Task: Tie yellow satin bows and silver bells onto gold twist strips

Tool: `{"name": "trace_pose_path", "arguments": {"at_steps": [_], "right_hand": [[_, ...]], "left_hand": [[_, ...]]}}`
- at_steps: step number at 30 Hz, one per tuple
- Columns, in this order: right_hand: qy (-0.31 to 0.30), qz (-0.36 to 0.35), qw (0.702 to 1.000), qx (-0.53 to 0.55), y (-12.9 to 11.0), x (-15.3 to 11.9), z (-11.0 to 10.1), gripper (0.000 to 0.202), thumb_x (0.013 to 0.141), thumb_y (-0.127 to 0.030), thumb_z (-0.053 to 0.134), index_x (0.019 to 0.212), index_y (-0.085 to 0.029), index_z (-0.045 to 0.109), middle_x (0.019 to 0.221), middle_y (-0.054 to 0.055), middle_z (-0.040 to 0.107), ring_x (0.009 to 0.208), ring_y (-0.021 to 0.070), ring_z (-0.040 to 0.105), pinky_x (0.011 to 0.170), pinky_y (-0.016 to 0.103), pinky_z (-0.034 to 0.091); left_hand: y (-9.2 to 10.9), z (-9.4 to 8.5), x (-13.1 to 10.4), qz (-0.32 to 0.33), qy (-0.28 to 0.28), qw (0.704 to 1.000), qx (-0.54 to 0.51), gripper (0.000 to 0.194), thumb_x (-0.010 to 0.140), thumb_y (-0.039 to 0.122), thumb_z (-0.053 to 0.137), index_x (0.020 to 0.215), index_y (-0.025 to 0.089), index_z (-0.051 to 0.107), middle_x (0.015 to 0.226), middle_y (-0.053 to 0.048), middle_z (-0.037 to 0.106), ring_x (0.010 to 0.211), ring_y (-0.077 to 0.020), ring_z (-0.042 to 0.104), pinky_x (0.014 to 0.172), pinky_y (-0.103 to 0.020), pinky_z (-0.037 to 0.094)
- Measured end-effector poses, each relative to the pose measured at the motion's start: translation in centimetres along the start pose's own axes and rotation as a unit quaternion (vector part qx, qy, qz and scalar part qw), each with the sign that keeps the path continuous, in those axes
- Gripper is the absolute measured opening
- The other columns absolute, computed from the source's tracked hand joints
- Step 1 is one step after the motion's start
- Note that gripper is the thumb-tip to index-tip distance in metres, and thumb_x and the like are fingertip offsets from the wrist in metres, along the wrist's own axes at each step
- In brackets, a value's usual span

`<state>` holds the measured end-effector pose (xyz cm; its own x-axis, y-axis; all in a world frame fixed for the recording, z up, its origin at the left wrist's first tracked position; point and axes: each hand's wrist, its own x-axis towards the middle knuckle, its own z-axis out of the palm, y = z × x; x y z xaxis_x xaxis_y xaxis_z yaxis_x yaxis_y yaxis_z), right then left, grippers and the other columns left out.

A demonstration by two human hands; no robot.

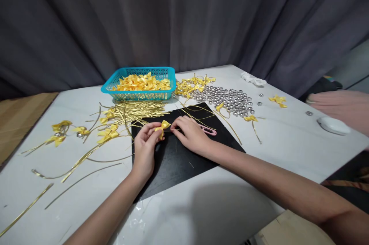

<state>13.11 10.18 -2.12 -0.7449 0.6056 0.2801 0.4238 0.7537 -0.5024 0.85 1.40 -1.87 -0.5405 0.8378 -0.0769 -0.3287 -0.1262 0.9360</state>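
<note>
My left hand (146,145) pinches a small yellow ribbon bow (163,126) above the black mat (175,168). Just to the right, my right hand (190,133) has its thumb and fingertips pressed together close to the bow; what they hold is too small to make out. A pink cutter (208,130) lies on the mat, partly behind my right hand. Behind the mat is a pile of gold wire ties (141,110). Several silver beads (230,99) spread over the white table to the right.
A blue basket (138,94) of yellow bows stands at the back of the white table (276,153). More bows with gold ties (108,133) lie left. At the right are white tissue (253,79), a white oval object (333,125) and part of a person in pink (340,106).
</note>
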Motion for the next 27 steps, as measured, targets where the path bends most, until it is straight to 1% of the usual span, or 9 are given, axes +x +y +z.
{"name": "trace_pose_path", "arguments": {"at_steps": [5,9,13,16,18,21,23,25,27], "right_hand": [[0.022,0.027,0.999,0.005,0.2,-0.2,-0.7,0.011,0.09,-0.019,0.048,0.086,-0.016,0.059,0.081,0.004,0.065,0.077,0.0162,0.056,0.077,0.032,0.037],[0.016,0.025,0.999,0.014,0.4,-0.2,-1.7,0.014,0.089,-0.018,0.05,0.097,-0.016,0.062,0.085,0.005,0.07,0.08,0.0159,0.062,0.08,0.031,0.039],[-0.047,0.016,0.997,-0.053,0.4,-0.4,-2.4,0.02,0.091,-0.019,0.046,0.101,-0.018,0.063,0.1,0.006,0.07,0.091,0.0185,0.064,0.082,0.031,0.041],[-0.085,0.031,0.99,-0.104,0.1,-0.6,-2.6,0.022,0.092,-0.018,0.041,0.099,-0.017,0.063,0.098,0.008,0.07,0.085,0.0203,0.066,0.07,0.03,0.043],[-0.105,0.031,0.987,-0.119,-0.2,-0.8,-2.8,0.021,0.09,-0.014,0.043,0.1,-0.017,0.062,0.097,0.009,0.07,0.079,0.021,0.066,0.061,0.028,0.041],[-0.141,0.013,0.978,-0.154,-0.8,-0.8,-3.4,0.027,0.085,-0.008,0.046,0.107,-0.018,0.059,0.101,0.008,0.07,0.079,0.0206,0.066,0.056,0.027,0.038],[-0.164,-0.003,0.966,-0.201,-0.9,-0.9,-3.9,0.027,0.085,-0.007,0.046,0.106,-0.018,0.061,0.1,0.009,0.07,0.08,0.0211,0.066,0.053,0.027,0.036],[-0.161,-0.011,0.96,-0.228,-0.9,-1.0,-4.2,0.021,0.086,-0.011,0.046,0.096,-0.017,0.064,0.094,0.009,0.071,0.077,0.0215,0.065,0.052,0.027,0.034],[-0.113,0.015,0.976,-0.183,-0.6,-1.0,-4.3,0.017,0.086,-0.016,0.048,0.088,-0.018,0.065,0.085,0.007,0.071,0.071,0.0195,0.064,0.052,0.026,0.033]], "left_hand": [[0.0,0.0,0.0,0.002,-0.001,1.0,-0.002,0.018,0.063,0.02,0.071,0.079,0.015,0.065,0.068,0.002,0.064,0.063,-0.0093,0.054,0.06,-0.019,0.041],[-0.1,0.0,0.1,0.003,0.0,1.0,0.005,0.018,0.062,0.019,0.072,0.078,0.016,0.065,0.067,0.002,0.063,0.061,-0.0094,0.053,0.059,-0.019,0.04],[-0.1,0.0,0.1,0.005,-0.004,1.0,0.014,0.019,0.062,0.021,0.073,0.079,0.016,0.066,0.07,0.002,0.064,0.063,-0.01,0.054,0.061,-0.02,0.042],[-0.2,-0.1,0.2,0.001,-0.003,1.0,0.022,0.02,0.063,0.023,0.075,0.081,0.017,0.068,0.075,0.001,0.066,0.068,-0.0108,0.055,0.064,-0.021,0.043],[-0.3,-0.1,0.2,0.0,0.0,1.0,0.031,0.02,0.064,0.024,0.075,0.082,0.017,0.07,0.079,0.0,0.067,0.071,-0.0112,0.056,0.067,-0.021,0.044],[-0.4,-0.1,0.2,-0.003,0.0,0.999,0.045,0.022,0.065,0.026,0.075,0.085,0.018,0.072,0.082,-0.001,0.068,0.072,-0.0114,0.056,0.069,-0.022,0.044],[-0.4,0.0,0.2,-0.006,0.0,0.999,0.051,0.023,0.065,0.026,0.075,0.086,0.017,0.073,0.082,-0.002,0.068,0.071,-0.0116,0.055,0.069,-0.023,0.044],[-0.4,0.0,0.2,-0.007,0.001,0.999,0.05,0.023,0.064,0.027,0.076,0.084,0.017,0.072,0.081,-0.002,0.068,0.07,-0.0119,0.056,0.068,-0.023,0.045],[-0.3,0.1,0.3,-0.009,0.002,0.999,0.047,0.023,0.063,0.028,0.076,0.082,0.017,0.071,0.079,-0.001,0.066,0.07,-0.012,0.055,0.066,-0.022,0.045]]}}
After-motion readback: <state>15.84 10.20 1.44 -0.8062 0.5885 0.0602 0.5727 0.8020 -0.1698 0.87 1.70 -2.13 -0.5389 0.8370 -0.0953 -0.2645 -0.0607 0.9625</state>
